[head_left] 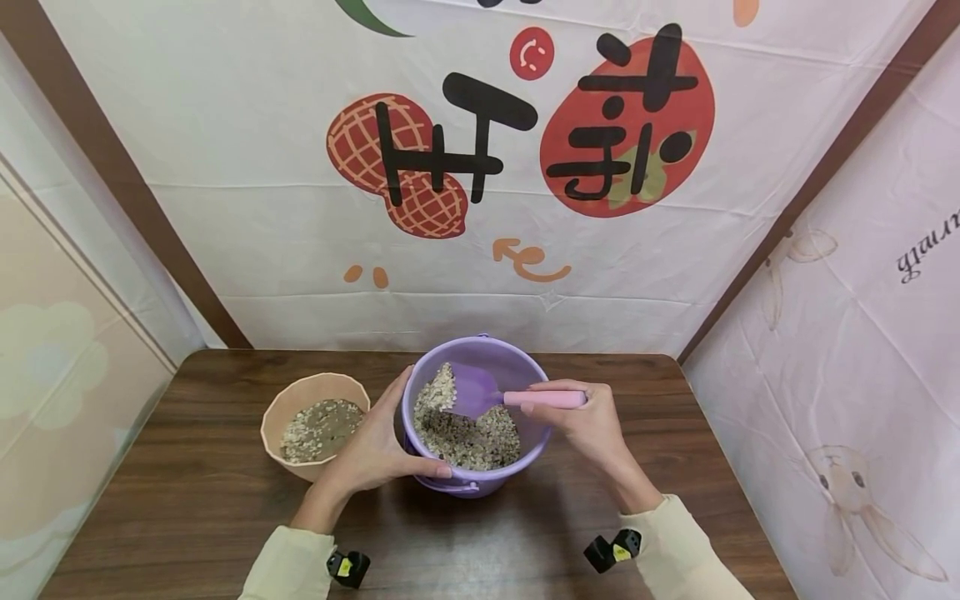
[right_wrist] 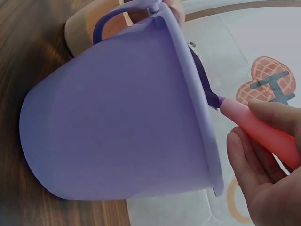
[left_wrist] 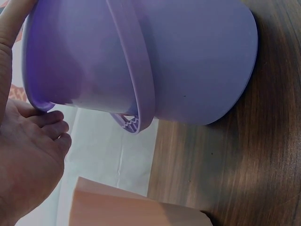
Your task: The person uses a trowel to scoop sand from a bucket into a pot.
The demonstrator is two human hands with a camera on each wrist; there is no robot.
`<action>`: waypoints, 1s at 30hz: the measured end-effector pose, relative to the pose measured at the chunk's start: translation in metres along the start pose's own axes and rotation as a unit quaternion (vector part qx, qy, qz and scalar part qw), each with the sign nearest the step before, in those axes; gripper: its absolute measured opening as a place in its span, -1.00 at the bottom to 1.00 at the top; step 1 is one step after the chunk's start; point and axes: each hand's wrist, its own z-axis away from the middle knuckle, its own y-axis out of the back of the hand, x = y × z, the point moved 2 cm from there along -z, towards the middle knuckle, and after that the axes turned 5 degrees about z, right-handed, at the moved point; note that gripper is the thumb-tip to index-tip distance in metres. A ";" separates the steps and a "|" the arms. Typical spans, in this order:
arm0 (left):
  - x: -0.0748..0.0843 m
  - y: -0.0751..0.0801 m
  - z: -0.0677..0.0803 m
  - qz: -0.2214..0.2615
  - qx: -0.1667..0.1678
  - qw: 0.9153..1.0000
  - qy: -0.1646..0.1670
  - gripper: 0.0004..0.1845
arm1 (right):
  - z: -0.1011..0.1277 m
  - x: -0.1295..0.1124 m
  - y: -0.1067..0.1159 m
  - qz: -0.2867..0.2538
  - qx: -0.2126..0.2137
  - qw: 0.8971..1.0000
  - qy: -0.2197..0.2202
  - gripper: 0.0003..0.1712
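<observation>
Shovel [head_left: 472, 393] hangs within the purple bucket [right_wrist: 117, 117], flakes [head_left: 441, 387] at its tip; our right hand [head_left: 587, 421] pinches the pink handle [head_left: 546, 399], seemingly to prevent spilling. Our left hand [head_left: 375, 447] grips the rim [right_wrist: 202, 113], likely steadying the purple bucket, with the peach bowl [head_left: 328, 386] near it.

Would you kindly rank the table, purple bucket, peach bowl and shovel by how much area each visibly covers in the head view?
1. Table
2. Purple bucket
3. Peach bowl
4. Shovel, long but slim
</observation>
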 end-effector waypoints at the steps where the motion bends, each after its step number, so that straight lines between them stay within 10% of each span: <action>1: 0.000 0.000 0.000 -0.001 0.000 1.000 0.002 0.58 | 0.001 -0.001 0.001 -0.002 0.003 1.000 0.002 -0.60; 30: 0.005 0.011 0.004 -0.069 0.013 0.997 0.021 0.62 | 0.010 -0.002 0.009 -0.056 -0.016 0.998 0.020 -0.52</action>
